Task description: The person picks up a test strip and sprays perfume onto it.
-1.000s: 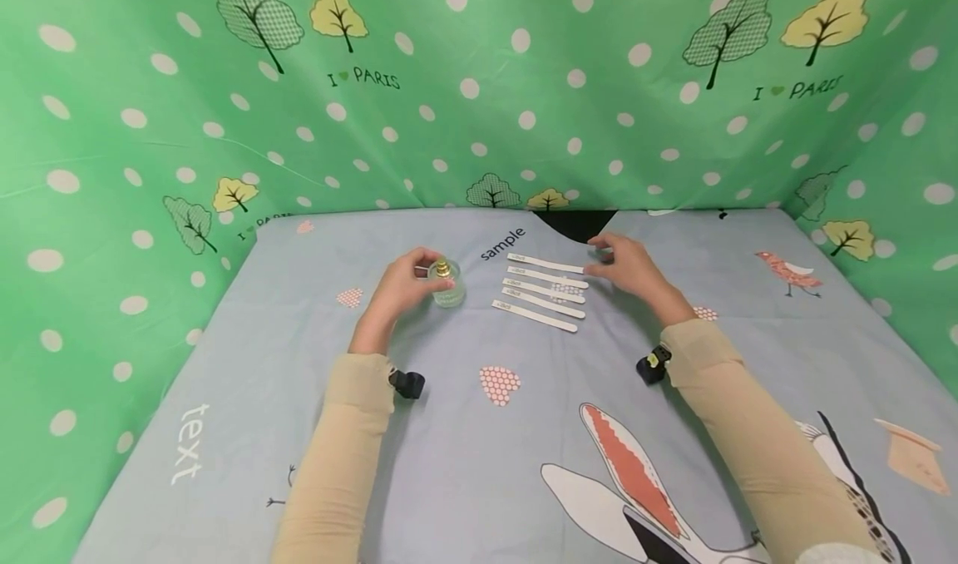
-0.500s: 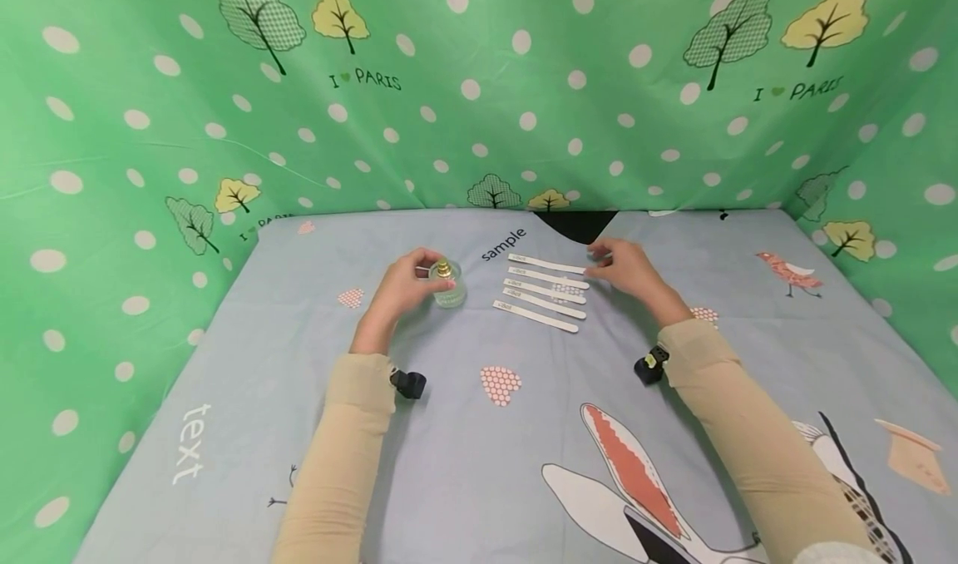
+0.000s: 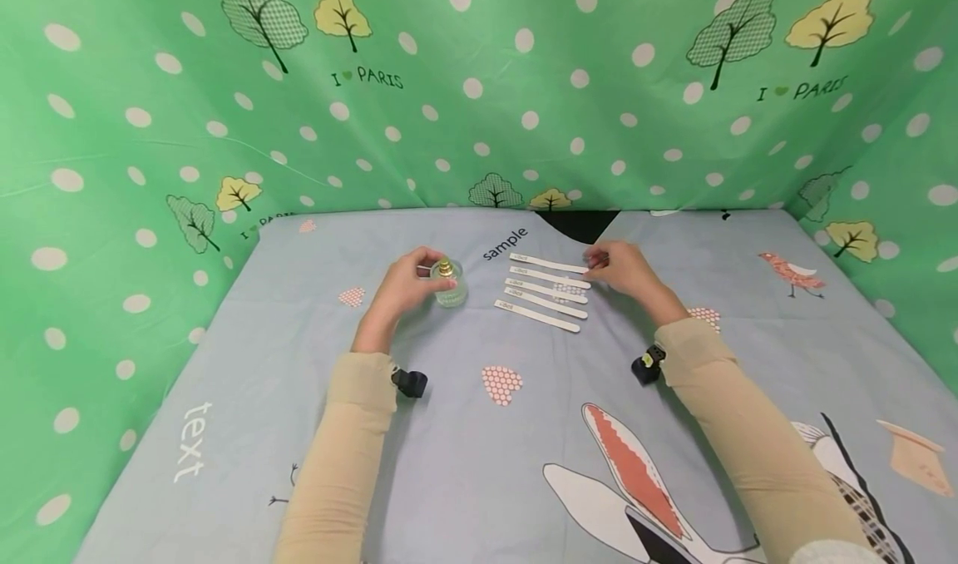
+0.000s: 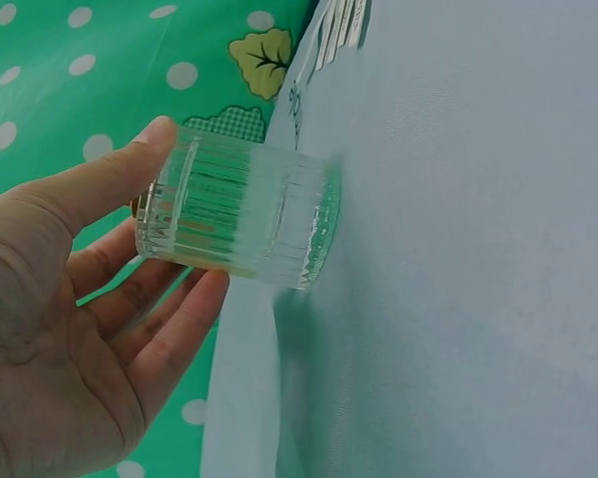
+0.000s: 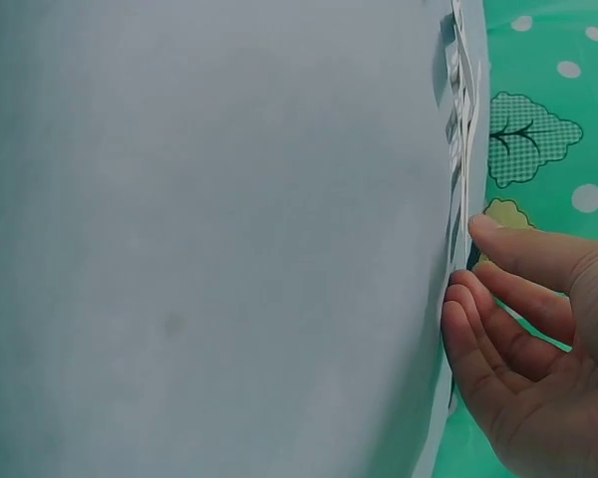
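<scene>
A round, ribbed glass perfume bottle (image 4: 244,204) with a gold spray top stands on the cloth left of the strips. My left hand (image 3: 406,284) holds it near the top, thumb on the near side and fingers beyond, as the left wrist view shows. Several white paper strips (image 3: 550,291) with small print at their left ends lie in a slanted row. My right hand (image 3: 623,268) is at the right end of the farthest strip (image 3: 549,263). In the right wrist view, that strip's end runs between thumb and fingertips (image 5: 460,283).
Pale blue patterned cloth (image 3: 449,464) covers the table. A green dotted curtain (image 3: 479,90) hangs along the back and both sides. Small black cameras (image 3: 410,383) are worn on both wrists.
My right hand's fingers have drawn in toward the thumb at the strip's end. The left hand and the perfume bottle stay in place.
</scene>
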Available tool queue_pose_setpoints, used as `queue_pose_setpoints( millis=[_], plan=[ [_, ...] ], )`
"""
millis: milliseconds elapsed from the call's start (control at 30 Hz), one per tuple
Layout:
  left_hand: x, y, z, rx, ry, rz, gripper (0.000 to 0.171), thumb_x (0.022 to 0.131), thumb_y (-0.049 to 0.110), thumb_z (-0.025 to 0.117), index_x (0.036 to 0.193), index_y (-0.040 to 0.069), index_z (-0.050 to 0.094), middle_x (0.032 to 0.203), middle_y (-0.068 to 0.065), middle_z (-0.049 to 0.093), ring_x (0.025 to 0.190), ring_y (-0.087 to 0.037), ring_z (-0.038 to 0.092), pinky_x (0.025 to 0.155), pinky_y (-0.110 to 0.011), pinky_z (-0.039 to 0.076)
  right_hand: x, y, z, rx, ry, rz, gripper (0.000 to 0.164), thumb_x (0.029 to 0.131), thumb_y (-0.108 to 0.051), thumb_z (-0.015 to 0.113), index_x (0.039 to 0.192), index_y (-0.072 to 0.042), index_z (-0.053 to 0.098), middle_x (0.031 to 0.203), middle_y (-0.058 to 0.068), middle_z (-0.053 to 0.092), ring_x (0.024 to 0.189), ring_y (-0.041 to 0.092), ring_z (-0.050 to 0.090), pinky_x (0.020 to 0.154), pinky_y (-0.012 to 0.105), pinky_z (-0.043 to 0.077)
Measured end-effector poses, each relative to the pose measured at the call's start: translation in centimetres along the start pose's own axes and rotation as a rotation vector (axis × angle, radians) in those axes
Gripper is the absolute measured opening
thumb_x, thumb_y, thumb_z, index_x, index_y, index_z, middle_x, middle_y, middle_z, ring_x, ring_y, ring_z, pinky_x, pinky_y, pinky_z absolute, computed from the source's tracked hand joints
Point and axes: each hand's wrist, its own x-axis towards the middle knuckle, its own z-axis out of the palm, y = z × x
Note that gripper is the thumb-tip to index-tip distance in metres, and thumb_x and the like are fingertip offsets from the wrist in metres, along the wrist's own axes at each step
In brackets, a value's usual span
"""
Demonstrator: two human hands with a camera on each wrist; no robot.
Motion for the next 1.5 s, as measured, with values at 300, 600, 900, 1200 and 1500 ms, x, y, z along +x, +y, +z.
queue_pose_setpoints(
  millis=[300,600,900,1200,1500],
  plan=[
    [-0.07,0.04,0.06,-0.016,0.010,0.002,0.053,0.086,0.024,0.079,0.131,0.007,0.057,0.134,-0.013,0.060,0.128,-0.032,0.054,0.111,-0.047,0.043,0.33,-0.05,0.19,-0.004,-0.007,0.011,0.031,0.087,-0.005,0.073,0.114,0.008,0.067,0.097,0.020,0.066,0.087,0.028,0.059,0.068,0.025,0.044],
    [-0.18,0.00,0.13,-0.017,0.015,0.003,0.052,0.086,0.024,0.078,0.132,0.008,0.057,0.134,-0.012,0.060,0.127,-0.032,0.054,0.110,-0.047,0.044,0.46,-0.23,0.40,-0.025,-0.015,0.040,0.027,0.087,-0.004,0.073,0.111,0.006,0.068,0.096,0.018,0.065,0.085,0.026,0.057,0.070,0.026,0.042],
    [-0.15,-0.07,0.12,-0.026,0.019,0.009,0.052,0.086,0.022,0.078,0.131,0.007,0.058,0.133,-0.013,0.060,0.127,-0.032,0.055,0.110,-0.046,0.045,0.49,-0.36,0.49,-0.037,-0.015,0.050,0.024,0.086,-0.004,0.073,0.109,0.004,0.069,0.093,0.016,0.065,0.084,0.025,0.056,0.069,0.027,0.042],
    [-0.35,0.00,0.24,-0.036,0.016,-0.003,0.051,0.086,0.023,0.078,0.131,0.008,0.058,0.133,-0.012,0.060,0.127,-0.031,0.055,0.110,-0.046,0.044,0.34,-0.35,0.48,-0.048,0.004,0.037,0.016,0.088,-0.005,0.071,0.102,0.003,0.072,0.095,0.018,0.069,0.082,0.026,0.059,0.068,0.026,0.042],
    [-0.72,-0.80,0.34,-0.077,-0.001,0.068,0.060,0.087,0.018,0.077,0.140,0.006,0.050,0.139,-0.016,0.057,0.131,-0.034,0.054,0.113,-0.045,0.043,0.26,-0.51,0.44,-0.036,0.080,0.018,0.015,0.088,-0.005,0.069,0.100,0.003,0.073,0.094,0.019,0.070,0.082,0.027,0.060,0.068,0.026,0.043]
  ],
)
